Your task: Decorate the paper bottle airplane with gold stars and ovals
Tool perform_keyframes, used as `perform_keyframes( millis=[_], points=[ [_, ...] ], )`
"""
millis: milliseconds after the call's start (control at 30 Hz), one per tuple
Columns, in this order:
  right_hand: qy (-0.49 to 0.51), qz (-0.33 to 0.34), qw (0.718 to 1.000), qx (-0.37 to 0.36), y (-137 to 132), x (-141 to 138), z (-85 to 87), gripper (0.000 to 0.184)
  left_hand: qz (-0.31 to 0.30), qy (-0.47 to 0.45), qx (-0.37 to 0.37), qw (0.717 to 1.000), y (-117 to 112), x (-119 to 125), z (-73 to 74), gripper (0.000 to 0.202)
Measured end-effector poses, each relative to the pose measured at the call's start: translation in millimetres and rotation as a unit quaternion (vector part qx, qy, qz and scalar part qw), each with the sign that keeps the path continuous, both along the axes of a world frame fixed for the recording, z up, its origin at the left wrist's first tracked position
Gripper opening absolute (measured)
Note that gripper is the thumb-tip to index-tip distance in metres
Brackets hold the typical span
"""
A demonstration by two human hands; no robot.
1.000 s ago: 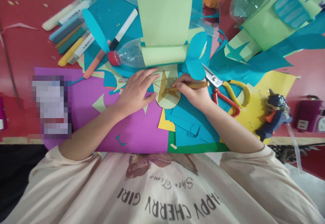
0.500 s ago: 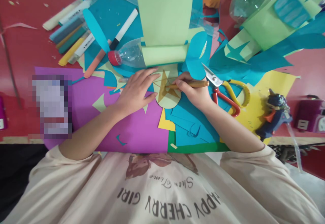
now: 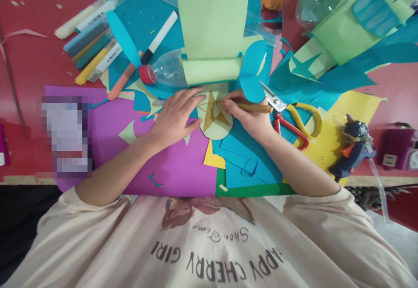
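We have the brown marker [image 3: 254,107] pinched firmly in our right hand [image 3: 253,122]; its tip has shifted from the centre of the 5-pointed star [image 3: 210,116], where it was 0.5 s ago, to the upper right arm. Our left hand [image 3: 174,116] stays loosely spread, grasping nothing, fingertips on the pale green piece [image 3: 217,134], between bottle [image 3: 168,69] and table's [image 3: 26,70] near edge.
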State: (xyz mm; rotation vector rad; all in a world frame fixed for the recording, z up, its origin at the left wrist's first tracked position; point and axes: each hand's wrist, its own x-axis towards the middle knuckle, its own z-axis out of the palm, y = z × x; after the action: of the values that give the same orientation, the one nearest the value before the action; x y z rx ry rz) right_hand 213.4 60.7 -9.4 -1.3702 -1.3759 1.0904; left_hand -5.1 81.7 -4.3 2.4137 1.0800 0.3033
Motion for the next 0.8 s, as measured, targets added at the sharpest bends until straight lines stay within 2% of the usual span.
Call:
perform_keyframes(
  millis=[200, 400, 800],
  points=[
    [-0.028, 0.0, 1.0, -0.005, 1.2, 0.0, -4.1, 0.029, 0.001, 0.0, -0.007, 1.0, -0.2, 0.7, 1.4, 0.042],
    [-0.026, 0.023, 0.999, 0.012, 1.9, 0.1, -3.1, 0.017, 0.0, 0.001, -0.005, 1.0, 0.0, 0.5, 0.9, 0.043],
    [-0.045, 0.073, 0.996, 0.001, 1.9, 2.5, 4.0, 0.015, 0.0, 0.006, 0.008, 1.0, -0.2, -0.5, -0.4, 0.045]
  ],
)
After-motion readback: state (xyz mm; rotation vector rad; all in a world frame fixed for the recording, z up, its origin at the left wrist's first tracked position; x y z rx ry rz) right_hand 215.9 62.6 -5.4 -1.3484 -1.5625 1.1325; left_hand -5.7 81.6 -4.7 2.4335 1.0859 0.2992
